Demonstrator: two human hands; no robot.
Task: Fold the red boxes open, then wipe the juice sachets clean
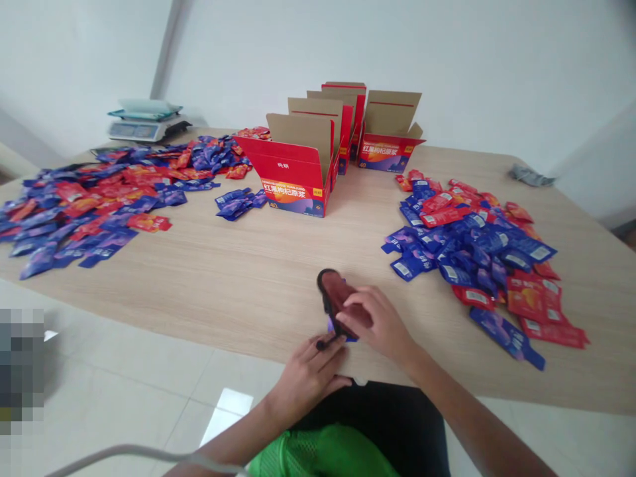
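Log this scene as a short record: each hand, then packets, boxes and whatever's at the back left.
Left hand: fingers at near end of a black-rimmed reddish item
Right hand: fingertips on the item's reddish face
Packets: left pile and right pile, both red and blue
Boxes: red boxes, flaps raised
Back left: scale

The black-edged item point(338, 291) is reddish, sachets point(470, 232) blue or red, table point(213, 278) pale wood-grained.

Right hand point(381, 319) grips the black-rimmed reddish object point(334, 290), left hand point(311, 372) at its end, nearside of the front red carton point(291, 173)!
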